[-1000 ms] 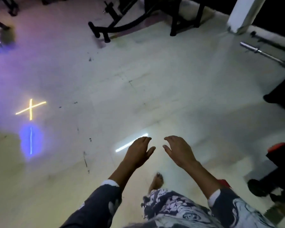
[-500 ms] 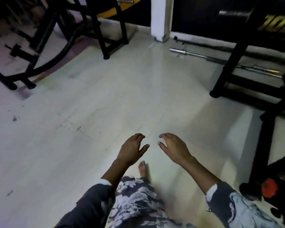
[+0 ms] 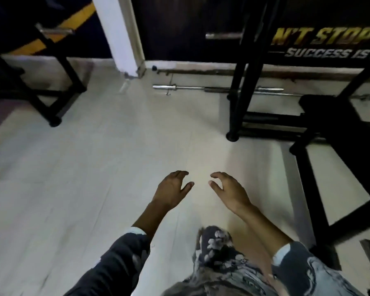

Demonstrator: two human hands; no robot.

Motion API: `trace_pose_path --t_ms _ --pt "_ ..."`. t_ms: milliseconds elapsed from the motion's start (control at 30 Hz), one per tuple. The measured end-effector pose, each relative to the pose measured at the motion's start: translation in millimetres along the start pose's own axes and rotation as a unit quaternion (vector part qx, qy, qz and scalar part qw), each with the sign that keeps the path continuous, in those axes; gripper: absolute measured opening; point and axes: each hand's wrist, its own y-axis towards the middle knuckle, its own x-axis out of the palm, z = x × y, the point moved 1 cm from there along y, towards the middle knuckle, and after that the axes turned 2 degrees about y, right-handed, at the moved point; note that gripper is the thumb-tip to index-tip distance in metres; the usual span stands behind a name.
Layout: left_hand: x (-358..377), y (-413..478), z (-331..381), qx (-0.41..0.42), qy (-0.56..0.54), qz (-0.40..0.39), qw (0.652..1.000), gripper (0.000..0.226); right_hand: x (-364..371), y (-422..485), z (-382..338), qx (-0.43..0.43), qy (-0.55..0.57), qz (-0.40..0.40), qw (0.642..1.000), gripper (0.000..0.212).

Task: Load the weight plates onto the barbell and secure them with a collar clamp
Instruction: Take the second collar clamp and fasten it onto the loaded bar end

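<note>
While both hands, left hand (image 3: 173,189) and right hand (image 3: 229,190), hung empty with fingers loosely curled, the barbell (image 3: 214,89) lay on the floor (image 3: 107,159) by the far wall, well apart from them. It looked steel, stiff, heavy, best gripped at mid-shaft. Compared with half a second earlier, it sat more centrally ahead; no plates showed.

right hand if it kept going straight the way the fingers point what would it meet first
Nothing close: the right hand is empty over bare floor. Farther on that line lies the barbell by the wall, though depth is hard to judge.
</note>
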Motion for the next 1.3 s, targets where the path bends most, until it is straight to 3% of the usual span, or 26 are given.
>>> trace_pose_path --t_ms 367,633,767,867,967,1033,1133,1300 --pt "-74 298 -8 0.137 0.014 0.008 0.99 0.045 -98 257 -3 0.065 0.045 0.136 0.988 0.03" --pt "-152 522 37 0.267 -0.015 0.036 0.963 0.043 -208 403 -14 0.089 0.043 0.242 0.965 0.03" --pt "-209 630 83 0.371 -0.077 0.107 0.919 0.038 -272 462 -12 0.084 0.066 0.366 0.925 0.027" --pt "-264 699 125 0.428 -0.154 0.212 0.865 0.035 -333 502 -20 0.078 0.105 0.465 0.876 0.024" --pt "-311 761 165 0.459 -0.197 0.26 0.826 0.037 -394 540 -34 0.056 0.126 0.545 0.827 0.02" --pt "-325 794 186 0.449 -0.194 0.246 0.837 0.042 -427 560 -42 0.037 0.159 0.577 0.8 0.022" --pt "-326 831 202 0.418 -0.195 0.165 0.872 0.052 -462 588 -41 0.024 0.211 0.602 0.77 0.027" --pt "-318 847 201 0.436 -0.235 0.13 0.859 0.06 -499 616 -30 0.015 0.329 0.579 0.746 0.034"
